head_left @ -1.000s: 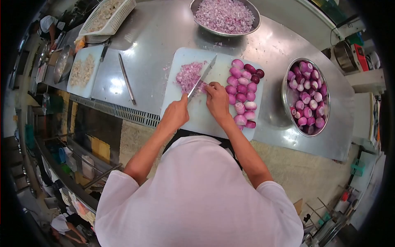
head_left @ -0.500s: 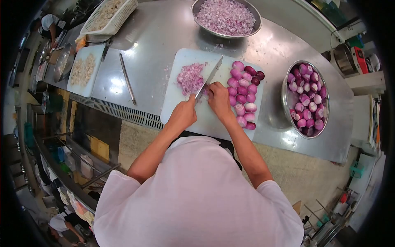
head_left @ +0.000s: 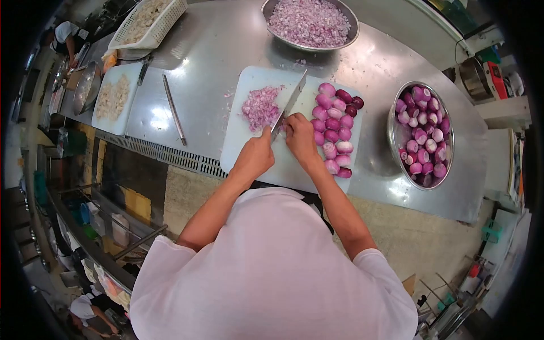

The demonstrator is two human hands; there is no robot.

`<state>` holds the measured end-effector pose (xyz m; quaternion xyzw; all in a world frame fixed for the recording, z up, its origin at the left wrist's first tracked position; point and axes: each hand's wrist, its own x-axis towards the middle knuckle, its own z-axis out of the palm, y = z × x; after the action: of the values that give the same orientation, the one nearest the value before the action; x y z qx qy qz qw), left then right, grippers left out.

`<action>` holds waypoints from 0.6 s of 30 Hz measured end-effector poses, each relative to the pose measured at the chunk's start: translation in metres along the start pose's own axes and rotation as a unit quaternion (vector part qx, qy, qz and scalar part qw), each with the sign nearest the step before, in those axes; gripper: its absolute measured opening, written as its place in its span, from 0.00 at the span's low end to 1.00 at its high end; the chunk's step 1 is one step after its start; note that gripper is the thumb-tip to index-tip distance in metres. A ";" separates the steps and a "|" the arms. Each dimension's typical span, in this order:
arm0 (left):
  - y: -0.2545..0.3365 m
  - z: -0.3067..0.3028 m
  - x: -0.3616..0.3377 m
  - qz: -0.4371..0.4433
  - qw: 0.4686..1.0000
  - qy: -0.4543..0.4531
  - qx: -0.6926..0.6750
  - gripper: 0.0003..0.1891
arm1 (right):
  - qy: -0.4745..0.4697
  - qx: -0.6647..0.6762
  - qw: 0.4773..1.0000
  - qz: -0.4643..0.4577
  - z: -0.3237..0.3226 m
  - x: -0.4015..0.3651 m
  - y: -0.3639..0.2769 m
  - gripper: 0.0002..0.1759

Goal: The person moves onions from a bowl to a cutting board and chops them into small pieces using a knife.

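Observation:
My left hand (head_left: 255, 154) is closed round the handle of a kitchen knife (head_left: 293, 97), its blade angled up and right over the white cutting board (head_left: 238, 150). Close against the blade's right side, my right hand (head_left: 300, 136) has its fingers curled down on a red onion piece, mostly hidden under them. Left of the blade lies a pile of chopped red onion (head_left: 260, 109). Rows of peeled small red onions (head_left: 332, 120) cover the board's right side.
A metal bowl of chopped onion (head_left: 309, 24) stands behind the board, and a bowl of peeled onions (head_left: 424, 136) to the right. On the left are a metal rod (head_left: 174, 109), another board with pale pieces (head_left: 113, 101) and a white basket (head_left: 164, 28). Other people work far left.
My left hand and the knife handle have shifted slightly. The right hand stays beside the blade, and the onions look the same.

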<state>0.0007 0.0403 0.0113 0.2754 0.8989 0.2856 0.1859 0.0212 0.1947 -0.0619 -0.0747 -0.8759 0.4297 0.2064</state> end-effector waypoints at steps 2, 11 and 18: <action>-0.003 0.001 0.003 0.015 1.000 0.004 0.004 0.15 | 0.002 0.002 1.000 0.004 0.000 -0.005 0.000 0.04; -0.006 -0.001 0.008 0.029 0.999 0.030 0.018 0.16 | -0.001 0.015 1.000 -0.016 -0.004 -0.004 0.005 0.05; -0.010 -0.006 0.002 -0.007 0.998 0.044 0.051 0.16 | -0.026 -0.016 0.999 -0.015 -0.006 -0.006 -0.003 0.07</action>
<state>-0.0075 0.0327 0.0092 0.2654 0.9215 0.2502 0.1334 0.0292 0.1957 -0.0581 -0.0534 -0.8887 0.4143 0.1889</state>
